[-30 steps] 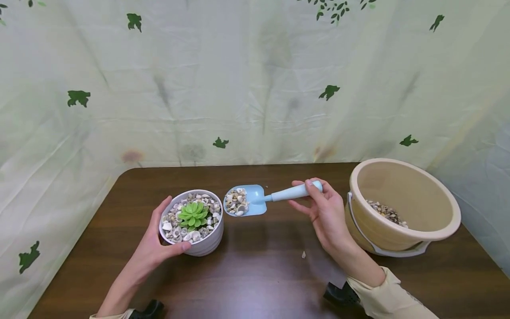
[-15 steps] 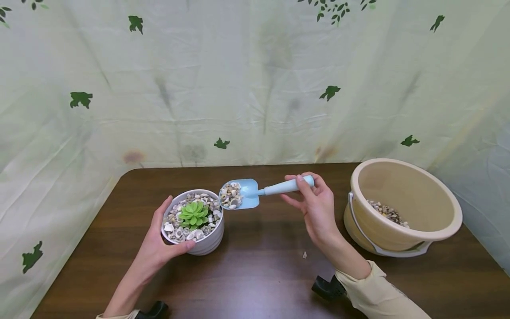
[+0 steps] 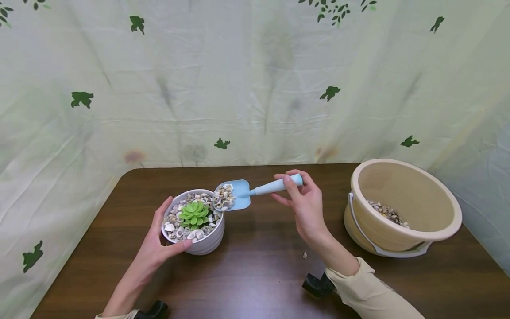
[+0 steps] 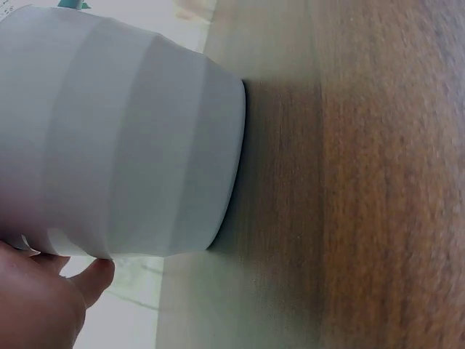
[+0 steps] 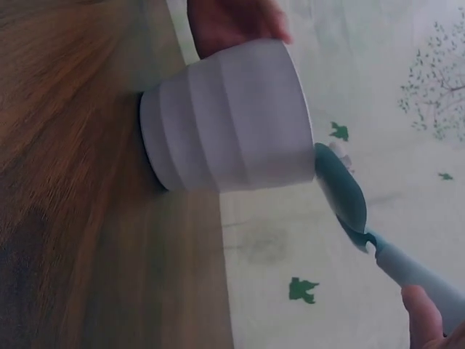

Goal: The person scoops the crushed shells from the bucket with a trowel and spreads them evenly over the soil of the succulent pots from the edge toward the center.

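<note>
A white ribbed flowerpot (image 3: 207,243) stands upright on the table, filled with small shells and pebbles around a green succulent (image 3: 194,215). My left hand (image 3: 161,241) grips the pot from the left, thumb at the near side and fingers at the far side. In my right hand (image 3: 307,204) is a light blue hand trowel (image 3: 241,195), pinched by the end of its handle. Shells (image 3: 224,197) lie heaped in the front of the scoop. The scoop's tip overlaps the pot's right rim; in the right wrist view the trowel (image 5: 341,189) slopes down to that rim.
A large beige bucket (image 3: 402,241) with a grey handle stands at the right, more shells (image 3: 388,213) at its bottom. One small shell (image 3: 304,255) lies on the brown table (image 3: 255,283). A leaf-patterned curtain (image 3: 255,88) hangs behind.
My right hand has moved left and slightly up with the trowel, bringing the scoop from beside the pot to over its right rim. The left hand keeps its grip on the pot.
</note>
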`<move>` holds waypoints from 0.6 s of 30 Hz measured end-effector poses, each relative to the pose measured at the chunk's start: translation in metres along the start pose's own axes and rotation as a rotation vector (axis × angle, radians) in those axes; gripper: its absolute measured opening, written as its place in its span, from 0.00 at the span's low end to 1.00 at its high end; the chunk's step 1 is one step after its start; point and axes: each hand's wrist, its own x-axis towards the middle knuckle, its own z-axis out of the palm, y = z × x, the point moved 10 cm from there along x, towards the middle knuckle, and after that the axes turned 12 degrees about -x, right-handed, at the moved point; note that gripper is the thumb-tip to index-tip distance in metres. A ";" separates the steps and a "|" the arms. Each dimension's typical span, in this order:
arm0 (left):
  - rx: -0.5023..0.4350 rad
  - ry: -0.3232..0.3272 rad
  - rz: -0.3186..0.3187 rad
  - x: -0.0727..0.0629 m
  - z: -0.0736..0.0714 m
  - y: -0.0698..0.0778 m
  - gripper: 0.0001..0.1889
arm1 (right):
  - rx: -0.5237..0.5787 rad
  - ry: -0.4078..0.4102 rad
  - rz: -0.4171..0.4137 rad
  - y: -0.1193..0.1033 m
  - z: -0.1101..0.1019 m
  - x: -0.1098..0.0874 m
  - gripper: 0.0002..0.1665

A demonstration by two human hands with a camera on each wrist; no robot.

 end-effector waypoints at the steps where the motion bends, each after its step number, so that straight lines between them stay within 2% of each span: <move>1: -0.010 -0.004 -0.001 0.000 0.000 0.000 0.52 | -0.008 -0.005 -0.009 0.000 0.001 0.000 0.13; 10: -0.006 -0.022 -0.006 0.000 0.001 0.001 0.52 | -0.086 -0.045 -0.091 -0.012 0.010 0.000 0.13; 14: 0.035 -0.003 -0.008 0.000 -0.001 0.001 0.54 | -0.122 -0.055 -0.113 -0.015 0.012 -0.001 0.12; 18: 0.122 0.032 0.000 0.000 -0.003 0.002 0.57 | -0.141 -0.070 -0.139 -0.020 0.015 -0.002 0.13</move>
